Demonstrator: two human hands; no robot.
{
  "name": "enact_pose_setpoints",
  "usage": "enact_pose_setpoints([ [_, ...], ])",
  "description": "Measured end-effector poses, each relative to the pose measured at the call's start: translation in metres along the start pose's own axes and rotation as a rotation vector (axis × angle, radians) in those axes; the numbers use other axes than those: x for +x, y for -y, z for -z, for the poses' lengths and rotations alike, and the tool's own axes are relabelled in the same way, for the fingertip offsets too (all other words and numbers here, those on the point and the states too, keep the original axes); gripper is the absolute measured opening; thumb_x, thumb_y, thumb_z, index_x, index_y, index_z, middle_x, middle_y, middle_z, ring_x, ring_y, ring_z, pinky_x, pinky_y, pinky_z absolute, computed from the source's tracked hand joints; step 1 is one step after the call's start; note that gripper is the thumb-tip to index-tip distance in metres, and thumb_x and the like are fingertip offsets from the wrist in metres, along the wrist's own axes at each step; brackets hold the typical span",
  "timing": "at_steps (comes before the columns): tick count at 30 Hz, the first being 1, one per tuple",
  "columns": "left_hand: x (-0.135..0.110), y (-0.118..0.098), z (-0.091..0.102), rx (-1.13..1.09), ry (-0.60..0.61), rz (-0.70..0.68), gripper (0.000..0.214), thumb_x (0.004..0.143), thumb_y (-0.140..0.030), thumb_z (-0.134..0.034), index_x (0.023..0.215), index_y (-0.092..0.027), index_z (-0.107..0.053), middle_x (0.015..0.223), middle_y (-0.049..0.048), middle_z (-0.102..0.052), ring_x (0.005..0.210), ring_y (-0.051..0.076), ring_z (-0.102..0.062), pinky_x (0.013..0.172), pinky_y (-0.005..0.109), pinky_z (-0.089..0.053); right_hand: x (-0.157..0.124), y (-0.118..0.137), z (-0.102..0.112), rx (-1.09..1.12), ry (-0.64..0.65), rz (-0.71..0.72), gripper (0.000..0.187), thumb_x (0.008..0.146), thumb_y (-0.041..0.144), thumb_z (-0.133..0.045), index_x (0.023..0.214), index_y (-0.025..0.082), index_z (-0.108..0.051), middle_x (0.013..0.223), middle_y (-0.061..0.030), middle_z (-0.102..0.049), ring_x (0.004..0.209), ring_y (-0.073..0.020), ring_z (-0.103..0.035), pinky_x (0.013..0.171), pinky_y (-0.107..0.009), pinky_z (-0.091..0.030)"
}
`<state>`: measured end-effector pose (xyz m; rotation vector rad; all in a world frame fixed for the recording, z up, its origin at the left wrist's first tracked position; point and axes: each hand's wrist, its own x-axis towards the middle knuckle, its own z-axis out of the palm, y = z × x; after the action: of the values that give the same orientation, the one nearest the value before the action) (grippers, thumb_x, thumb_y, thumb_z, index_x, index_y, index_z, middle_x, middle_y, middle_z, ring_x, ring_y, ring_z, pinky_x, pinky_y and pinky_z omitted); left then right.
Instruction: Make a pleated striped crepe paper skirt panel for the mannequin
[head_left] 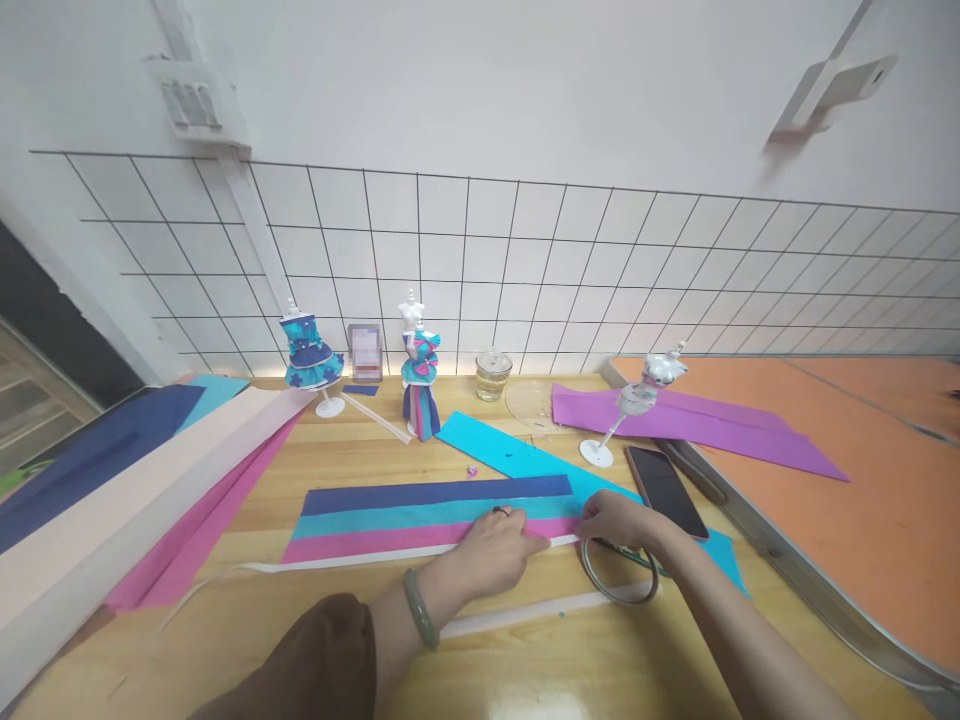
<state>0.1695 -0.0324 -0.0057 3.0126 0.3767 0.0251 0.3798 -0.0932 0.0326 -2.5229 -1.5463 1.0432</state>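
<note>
A layered strip of crepe paper (360, 522) in navy, light blue and pink lies across the wooden table, with a narrow white strip (367, 557) along its near edge. My left hand (495, 550), with a green bangle at the wrist, rests on the near edge, thumb stretched out and the other fingers partly hidden. At the right end, my right hand (611, 520) has its fingertips pinched together on the white strip. A thin bangle (645, 598) hangs from the right wrist. Bright blue crepe paper (495, 445) lies behind and partly under the layered strip.
Three small mannequins stand behind: one in a blue dress (311, 350), one with bows (420, 370), one silvery and tilted (645, 395). A glass (493, 376), a phone (666, 490), purple paper (675, 420), and folded papers (165, 470) surround the work. A metal edge (787, 560) borders the right.
</note>
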Motion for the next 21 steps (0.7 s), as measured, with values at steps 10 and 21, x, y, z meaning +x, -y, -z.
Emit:
enact_pose_setpoints([
  [10, 0.008, -0.004, 0.002, 0.045, 0.005, -0.03, 0.034, 0.081, -0.018, -0.039, 0.113, -0.029, -0.049, 0.084, 0.006, -0.049, 0.074, 0.018, -0.048, 0.062, 0.027, -0.034, 0.009, -0.016, -0.002, 0.046, 0.004, -0.065, 0.028, 0.061, 0.039, -0.062, 0.049, 0.018, -0.048, 0.038, 0.0062, -0.032, 0.038, -0.0087, -0.033, 0.038, -0.023, -0.024],
  [21, 0.008, -0.007, 0.007, 0.082, 0.017, -0.023, 0.039, 0.083, -0.017, -0.037, 0.117, -0.032, -0.045, 0.087, 0.0075, -0.051, 0.074, 0.021, -0.049, 0.057, 0.027, -0.032, 0.016, -0.025, -0.001, 0.019, 0.076, -0.103, 0.024, 0.062, 0.034, -0.059, 0.047, 0.019, -0.047, 0.033, 0.0051, -0.034, 0.035, -0.0107, -0.039, 0.036, -0.023, -0.027],
])
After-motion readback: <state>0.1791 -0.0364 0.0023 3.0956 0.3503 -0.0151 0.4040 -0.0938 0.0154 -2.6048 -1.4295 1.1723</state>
